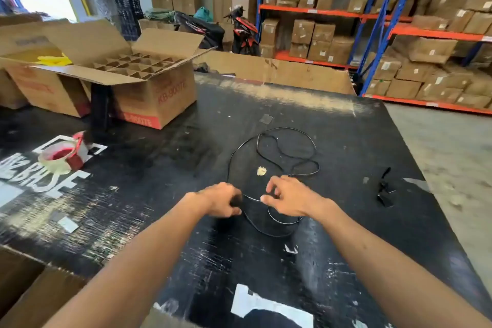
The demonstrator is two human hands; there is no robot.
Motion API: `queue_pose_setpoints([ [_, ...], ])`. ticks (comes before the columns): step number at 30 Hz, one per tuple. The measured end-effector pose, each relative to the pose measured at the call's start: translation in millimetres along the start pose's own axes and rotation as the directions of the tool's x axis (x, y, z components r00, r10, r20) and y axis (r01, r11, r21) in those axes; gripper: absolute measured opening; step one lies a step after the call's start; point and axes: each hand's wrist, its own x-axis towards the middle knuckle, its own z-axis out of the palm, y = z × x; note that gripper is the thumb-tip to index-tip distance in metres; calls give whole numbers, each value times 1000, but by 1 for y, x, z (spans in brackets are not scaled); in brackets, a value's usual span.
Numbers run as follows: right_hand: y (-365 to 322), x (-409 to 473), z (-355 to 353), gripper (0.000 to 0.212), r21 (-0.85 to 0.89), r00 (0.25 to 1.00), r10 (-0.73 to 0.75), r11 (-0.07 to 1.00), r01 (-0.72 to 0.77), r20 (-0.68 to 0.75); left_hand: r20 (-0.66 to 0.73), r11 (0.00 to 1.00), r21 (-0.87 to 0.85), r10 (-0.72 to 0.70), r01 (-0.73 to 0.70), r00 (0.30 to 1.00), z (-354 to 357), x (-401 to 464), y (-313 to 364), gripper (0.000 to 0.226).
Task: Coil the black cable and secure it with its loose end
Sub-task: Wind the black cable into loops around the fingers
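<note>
While a roll of tape (61, 155) is sitting at the left of a scuffed black bench (165, 168), in front of an open cardboard box (149, 80) with dividers, two bare hands are meeting near the middle. The left hand (222, 200) is closing its grip around one end of the black cable (279, 153). The right hand (288, 197) is pinching the same cable just beside it, thumb to finger. Beyond the hands, the cable is lying in loose loops on the bench. Farther right, a small black object (385, 192) is resting well apart.

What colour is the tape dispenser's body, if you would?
Red, holding a clear tape roll; the tape dispenser shows in the head view.
</note>
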Motion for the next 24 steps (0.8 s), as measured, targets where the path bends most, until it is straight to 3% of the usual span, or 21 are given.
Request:
queue_pose_setpoints([
  [5, -13, -15, 38, 44, -164, 985, 36, 986, -8, 166, -51, 1000, -14, -15, 14, 999, 29, -14, 16, 47],
  [10, -14, -25, 57, 16, -127, 998, 19, 992, -11, 64, -128, 994, -67, -94, 86, 987, 45, -11, 30, 41],
  [12, -9, -28, 60, 17, -69, 999, 15, 998, -12, 43, -155, 966, -227, -158, 121, 975, 47, -10, 31, 42],
  [13, -6, -28, 61, 18, 21, 999, 21, 1000, -22, 29, -153, 910, -385, -225, 152, 962, 46, -10, 31, 43],
  [15, -2, -28, 59, 18, 277, 999, 42, 960, -36, -15, -78, 674, -714, -343, 188, 936, 37, -9, 33, 47],
  [17, -3, -26, 48, 16, 506, 995, 62, 863, -15, -76, -12, 473, -865, -357, 169, 934, 24, -6, 38, 63],
  [20, -12, -25, 25, 15, 693, 992, 43, 719, 53, -120, -27, 381, -920, -304, 95, 952, -3, -5, 50, 75],
  [22, -18, -26, 10, 15, 734, 992, 5, 673, 88, -125, -16, 356, -932, -214, 62, 977, -21, -1, 58, 73],
  [24, -23, -28, -1, 16, 758, 991, -27, 641, 120, -134, 7, 327, -944, -127, 48, 992, -35, 6, 64, 85],
])
